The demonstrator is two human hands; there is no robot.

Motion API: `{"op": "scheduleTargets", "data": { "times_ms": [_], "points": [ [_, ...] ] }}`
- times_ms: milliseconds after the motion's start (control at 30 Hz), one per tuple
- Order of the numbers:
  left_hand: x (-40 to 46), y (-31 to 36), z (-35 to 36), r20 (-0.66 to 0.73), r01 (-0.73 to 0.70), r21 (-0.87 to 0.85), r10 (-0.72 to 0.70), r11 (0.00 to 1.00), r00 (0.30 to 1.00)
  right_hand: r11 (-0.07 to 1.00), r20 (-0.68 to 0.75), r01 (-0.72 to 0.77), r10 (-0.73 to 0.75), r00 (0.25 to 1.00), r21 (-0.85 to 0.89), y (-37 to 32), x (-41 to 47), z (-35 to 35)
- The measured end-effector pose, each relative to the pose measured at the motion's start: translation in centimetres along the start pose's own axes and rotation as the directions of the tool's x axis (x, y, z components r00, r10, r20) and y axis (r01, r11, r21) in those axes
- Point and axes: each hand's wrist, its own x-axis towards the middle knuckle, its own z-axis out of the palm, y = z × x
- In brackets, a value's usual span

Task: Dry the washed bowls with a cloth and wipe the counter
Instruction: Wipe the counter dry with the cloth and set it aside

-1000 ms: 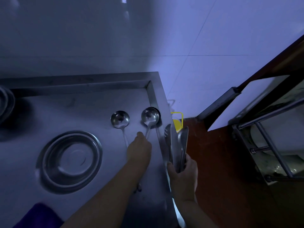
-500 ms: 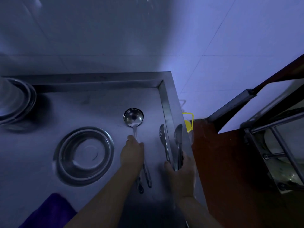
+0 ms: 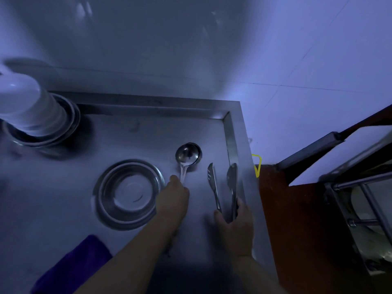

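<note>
Steel bowl [image 3: 128,194] just left of both hands, purple cloth [image 3: 72,266] nearer.

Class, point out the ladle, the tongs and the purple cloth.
ladle [image 3: 187,154]: head view, inside of its bowl.
tongs [image 3: 213,181]: head view, left arm's slotted blade.
purple cloth [image 3: 72,266]: head view, middle of the fold.

The left hand [image 3: 172,200] hides the ladle handles; the purple cloth [image 3: 70,266] runs off frame.
</note>
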Motion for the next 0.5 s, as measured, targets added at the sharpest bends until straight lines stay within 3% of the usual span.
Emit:
{"op": "scheduleTargets", "data": {
  "times_ms": [133, 233, 367, 433, 500],
  "points": [
    [-1.3, -4.8, -3.6, -0.067, -0.050, 0.109, 0.057, 0.993, 0.996, 0.996, 0.037, 0.088, -0.087, 0.995, -0.032, -3.3, -1.6, 2.1],
    [-2.7, -9.7, -6.8, -0.023, -0.021, 0.082, 0.023, 0.996, 0.999, 0.995, 0.116, 0.097, -0.097, 0.989, 0.007, -6.4, -3.7, 4.5],
    [-5.4, -17.3, -11.4, -0.139, -0.066, 0.209, 0.097, 0.976, 0.986, 0.987, 0.256, 0.141, -0.157, 0.954, 0.079, -10.6, -7.6, 8.6],
    [-6.3, -21.5, -12.8, -0.082, 0.061, 0.208, -0.045, 0.976, 0.996, 0.985, 0.324, 0.144, -0.168, 0.931, 0.098, -12.7, -10.0, 11.0],
    [-6.8, -25.7, -13.8, -0.118, 0.191, 0.188, -0.171, 0.963, 0.978, 0.986, 0.385, 0.117, -0.154, 0.910, 0.119, -14.8, -12.6, 13.5]
  ]
}}
